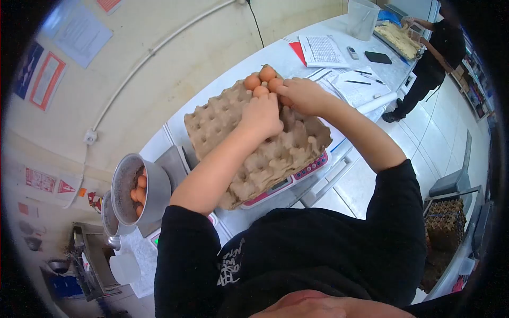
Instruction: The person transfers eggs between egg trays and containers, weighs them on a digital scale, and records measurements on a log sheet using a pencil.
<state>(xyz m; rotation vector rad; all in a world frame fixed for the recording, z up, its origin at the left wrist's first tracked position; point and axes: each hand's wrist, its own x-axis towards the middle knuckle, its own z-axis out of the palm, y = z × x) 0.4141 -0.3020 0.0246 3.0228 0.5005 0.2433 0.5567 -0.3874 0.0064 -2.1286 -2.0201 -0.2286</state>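
Observation:
A large cardboard egg tray (212, 124) lies across the table, with most of its cups bare. Several brown eggs (252, 81) are grouped at its far corner. My left hand (261, 117) reaches over the tray, its fingers closed around an egg (260, 91) on the near side of the group. From the right comes my right hand (305, 96), with its fingers curled on an egg (275, 85) and another egg partly hidden under the palm. Beneath the tray, a pink-edged scale (270, 193) shows its front.
To the left, a metal pot (154, 185) of brown eggs stands on another scale. Papers (323, 52), pens, a phone (378, 58) and a clear jug (362, 20) lie further back. At the far right, a person (445, 47) in gloves works at a pan (398, 40).

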